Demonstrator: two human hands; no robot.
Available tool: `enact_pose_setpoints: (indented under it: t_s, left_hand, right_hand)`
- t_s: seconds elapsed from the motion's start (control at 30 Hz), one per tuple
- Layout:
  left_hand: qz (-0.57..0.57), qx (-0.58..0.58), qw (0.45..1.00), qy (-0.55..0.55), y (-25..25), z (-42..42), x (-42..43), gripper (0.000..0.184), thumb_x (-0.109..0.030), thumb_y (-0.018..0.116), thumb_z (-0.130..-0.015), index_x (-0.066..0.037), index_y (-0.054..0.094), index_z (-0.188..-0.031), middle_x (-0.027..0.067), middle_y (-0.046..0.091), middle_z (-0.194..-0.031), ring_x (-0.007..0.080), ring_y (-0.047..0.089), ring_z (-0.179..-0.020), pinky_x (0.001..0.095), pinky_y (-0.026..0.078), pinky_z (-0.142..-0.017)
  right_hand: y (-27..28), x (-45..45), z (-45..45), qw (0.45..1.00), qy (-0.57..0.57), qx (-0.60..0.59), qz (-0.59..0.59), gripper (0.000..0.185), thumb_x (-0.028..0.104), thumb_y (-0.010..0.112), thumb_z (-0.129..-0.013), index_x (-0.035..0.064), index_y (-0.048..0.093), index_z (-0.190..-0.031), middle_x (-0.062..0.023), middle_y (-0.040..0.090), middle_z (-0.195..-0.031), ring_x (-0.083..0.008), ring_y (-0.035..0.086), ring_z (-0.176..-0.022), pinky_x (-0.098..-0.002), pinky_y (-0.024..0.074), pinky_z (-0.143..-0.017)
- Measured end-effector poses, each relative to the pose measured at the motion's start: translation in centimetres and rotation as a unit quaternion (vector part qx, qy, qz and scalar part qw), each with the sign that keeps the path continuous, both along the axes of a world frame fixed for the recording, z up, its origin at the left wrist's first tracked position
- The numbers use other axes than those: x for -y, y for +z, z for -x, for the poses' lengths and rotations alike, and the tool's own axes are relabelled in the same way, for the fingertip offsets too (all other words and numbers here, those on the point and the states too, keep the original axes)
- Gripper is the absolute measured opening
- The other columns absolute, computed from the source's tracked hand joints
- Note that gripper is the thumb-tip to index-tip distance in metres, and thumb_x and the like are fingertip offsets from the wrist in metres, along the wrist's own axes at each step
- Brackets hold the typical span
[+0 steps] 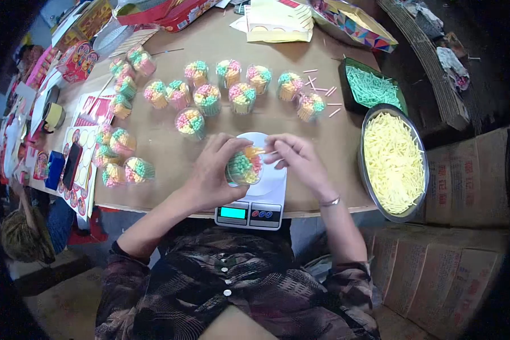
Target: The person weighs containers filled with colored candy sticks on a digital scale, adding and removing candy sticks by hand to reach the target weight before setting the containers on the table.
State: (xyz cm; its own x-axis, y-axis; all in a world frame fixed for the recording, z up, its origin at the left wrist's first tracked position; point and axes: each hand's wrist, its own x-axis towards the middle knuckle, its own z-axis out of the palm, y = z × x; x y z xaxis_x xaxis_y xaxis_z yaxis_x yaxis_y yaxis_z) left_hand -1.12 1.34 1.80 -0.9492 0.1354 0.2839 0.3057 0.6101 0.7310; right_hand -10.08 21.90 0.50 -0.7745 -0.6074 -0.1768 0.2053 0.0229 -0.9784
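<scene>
My left hand (208, 174) is wrapped around a clear cup (243, 170) packed with green, pink, yellow and orange candy-like sticks. The cup is tilted with its mouth toward me, above a white digital scale (273, 195) whose display glows green. At the cup's upper right side, my right hand (301, 161) has its thumb and fingers pinched on thin orange sticks (256, 151); their far ends are among the others in the cup. Beyond the hands stand several filled cups of the same kind, one of them (190, 123) near my left hand.
To the right are a metal bowl of pale yellow sticks (394, 161) and a black tray of green sticks (371, 88). Loose pink sticks (321, 89) lie by the back cups. More filled cups (119, 141), a phone (72, 165) and printed sheets occupy the left. Cardboard boxes (464, 181) stand at right.
</scene>
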Motion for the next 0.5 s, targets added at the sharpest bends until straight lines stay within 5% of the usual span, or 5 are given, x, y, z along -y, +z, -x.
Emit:
enact_pose_setpoints:
  t_s: [0.3, 0.5]
  left_hand:
    - [0.044, -0.026, 0.998, -0.021, -0.9, 0.3, -0.8, 0.063, -0.007, 0.070, -0.057, -0.007, 0.054, -0.117, 0.0106, 0.052, -0.102, 0.0259, 0.049, -0.091, 0.0341, 0.043, -0.079]
    - [0.041, -0.012, 0.999, 0.000, -1.1, -0.5, -1.5, 0.063, -0.005, 0.071, -0.056, -0.006, 0.054, -0.117, 0.0108, 0.052, -0.103, 0.0255, 0.050, -0.092, 0.0344, 0.043, -0.078]
  right_hand:
    - [-2.9, 1.6, -4.3, 0.993, -0.099, -0.022, 0.065, 0.015, 0.010, 0.067, -0.086, -0.0004, 0.064, -0.096, -0.0028, 0.064, -0.079, -0.0056, 0.053, -0.065, -0.0184, 0.0433, -0.056]
    - [-0.4, 1.3, -4.9, 0.975, -0.112, -0.164, -0.098, 0.008, 0.002, 0.065, -0.083, -0.0014, 0.065, -0.090, -0.0026, 0.063, -0.074, -0.0050, 0.052, -0.063, -0.0170, 0.0432, -0.057]
